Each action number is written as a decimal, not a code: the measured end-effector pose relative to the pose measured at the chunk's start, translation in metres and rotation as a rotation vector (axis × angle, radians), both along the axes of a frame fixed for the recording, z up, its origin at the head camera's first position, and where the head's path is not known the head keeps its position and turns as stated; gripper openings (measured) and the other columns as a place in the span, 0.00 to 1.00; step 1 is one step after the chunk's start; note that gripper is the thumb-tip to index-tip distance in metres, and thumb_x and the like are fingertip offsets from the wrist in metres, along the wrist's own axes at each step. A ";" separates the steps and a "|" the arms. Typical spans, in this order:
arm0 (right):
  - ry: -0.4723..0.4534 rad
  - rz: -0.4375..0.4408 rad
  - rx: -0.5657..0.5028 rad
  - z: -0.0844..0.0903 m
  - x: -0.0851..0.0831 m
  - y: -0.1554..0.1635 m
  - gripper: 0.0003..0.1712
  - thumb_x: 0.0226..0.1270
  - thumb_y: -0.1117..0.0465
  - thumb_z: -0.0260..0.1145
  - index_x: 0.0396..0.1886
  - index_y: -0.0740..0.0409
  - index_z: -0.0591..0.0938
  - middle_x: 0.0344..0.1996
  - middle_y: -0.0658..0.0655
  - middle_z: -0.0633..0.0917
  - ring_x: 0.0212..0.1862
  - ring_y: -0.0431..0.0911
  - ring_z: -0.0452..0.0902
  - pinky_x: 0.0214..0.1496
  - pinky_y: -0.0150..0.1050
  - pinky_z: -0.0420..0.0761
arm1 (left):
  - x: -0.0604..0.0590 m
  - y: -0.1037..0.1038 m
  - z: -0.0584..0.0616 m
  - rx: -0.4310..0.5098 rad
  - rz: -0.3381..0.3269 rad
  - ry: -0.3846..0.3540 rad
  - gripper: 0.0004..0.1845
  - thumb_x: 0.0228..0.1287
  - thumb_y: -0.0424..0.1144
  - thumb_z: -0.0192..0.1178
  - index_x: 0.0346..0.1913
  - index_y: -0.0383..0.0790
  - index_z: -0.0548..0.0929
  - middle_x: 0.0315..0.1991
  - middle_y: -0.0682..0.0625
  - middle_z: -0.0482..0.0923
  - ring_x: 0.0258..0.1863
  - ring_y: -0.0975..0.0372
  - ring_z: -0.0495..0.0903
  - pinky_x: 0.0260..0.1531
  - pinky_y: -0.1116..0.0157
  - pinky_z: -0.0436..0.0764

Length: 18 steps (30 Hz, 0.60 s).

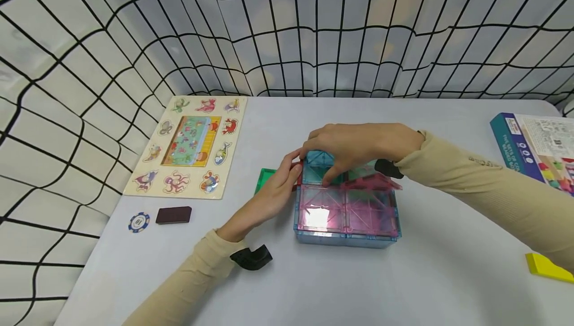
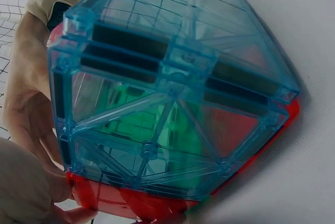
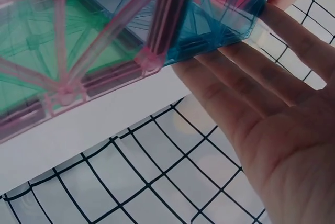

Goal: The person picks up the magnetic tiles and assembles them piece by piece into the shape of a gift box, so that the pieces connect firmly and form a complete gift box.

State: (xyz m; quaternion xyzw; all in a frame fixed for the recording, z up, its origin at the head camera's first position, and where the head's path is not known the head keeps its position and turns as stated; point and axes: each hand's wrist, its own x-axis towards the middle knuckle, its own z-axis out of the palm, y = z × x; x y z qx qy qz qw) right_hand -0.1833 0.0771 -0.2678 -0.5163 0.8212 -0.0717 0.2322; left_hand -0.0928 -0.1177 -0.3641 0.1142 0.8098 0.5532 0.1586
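2 hands are working on 1 translucent tile box (image 1: 346, 211), which is sitting on the white table (image 1: 439, 276) near its middle, well apart from the animal puzzle board (image 1: 188, 145) at the left.

The left hand (image 1: 274, 192) is pressing straight fingers against the box's left wall, beside a green tile (image 1: 265, 178) lying flat on the table. It is not curling round anything.

The right hand (image 1: 358, 147) is reaching over the far edge, fingers (image 3: 235, 85) extended flat along the blue rear panel; nothing is being pinched. The hands are lying close together, almost touching at the far left corner.

Orientation: the box is lying flat, pink lid facing up, long axis running left to right across the table, roughly parallel to the near table edge. The red base is showing in the left wrist view.

Judgement on technique: the left hand should be bracing the wall squarely while the right is pressing evenly, since a skewed push would likely be popping the magnetic seams apart.
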 end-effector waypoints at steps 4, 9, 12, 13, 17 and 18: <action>-0.016 0.003 0.011 0.000 -0.001 0.003 0.41 0.63 0.52 0.80 0.72 0.61 0.77 0.70 0.63 0.77 0.72 0.57 0.72 0.74 0.54 0.72 | -0.001 0.000 -0.001 0.010 -0.006 -0.007 0.29 0.89 0.43 0.36 0.84 0.39 0.47 0.80 0.36 0.57 0.77 0.46 0.64 0.71 0.45 0.71; -0.077 -0.020 0.092 0.000 0.000 0.007 0.48 0.69 0.51 0.75 0.83 0.54 0.63 0.81 0.62 0.60 0.79 0.58 0.60 0.78 0.56 0.63 | -0.001 -0.001 0.000 0.011 -0.012 -0.052 0.31 0.89 0.46 0.35 0.84 0.40 0.46 0.83 0.39 0.51 0.79 0.47 0.60 0.71 0.45 0.70; -0.103 -0.030 0.107 0.000 0.000 0.010 0.49 0.72 0.51 0.73 0.85 0.53 0.58 0.83 0.60 0.55 0.81 0.58 0.55 0.80 0.57 0.59 | -0.001 -0.002 0.000 0.015 -0.008 -0.074 0.32 0.88 0.47 0.35 0.85 0.40 0.45 0.84 0.41 0.49 0.80 0.48 0.58 0.72 0.45 0.69; -0.107 -0.034 0.105 0.000 0.000 0.012 0.49 0.73 0.51 0.72 0.85 0.53 0.57 0.83 0.59 0.54 0.81 0.59 0.54 0.80 0.58 0.58 | -0.001 -0.002 -0.001 0.016 -0.006 -0.080 0.32 0.88 0.48 0.36 0.85 0.39 0.45 0.84 0.41 0.49 0.80 0.48 0.58 0.72 0.46 0.69; -0.164 -0.058 0.040 0.001 -0.002 0.021 0.43 0.77 0.51 0.68 0.84 0.55 0.60 0.81 0.57 0.61 0.81 0.56 0.56 0.80 0.58 0.59 | 0.000 -0.004 -0.003 0.007 -0.006 -0.114 0.35 0.87 0.52 0.40 0.85 0.39 0.46 0.81 0.40 0.55 0.77 0.48 0.63 0.71 0.47 0.71; -0.178 -0.074 0.018 0.002 -0.003 0.026 0.41 0.78 0.50 0.66 0.83 0.55 0.62 0.80 0.56 0.64 0.81 0.55 0.58 0.80 0.57 0.61 | 0.000 -0.004 -0.003 0.002 -0.008 -0.118 0.36 0.86 0.53 0.41 0.85 0.39 0.47 0.80 0.39 0.57 0.77 0.48 0.64 0.71 0.48 0.71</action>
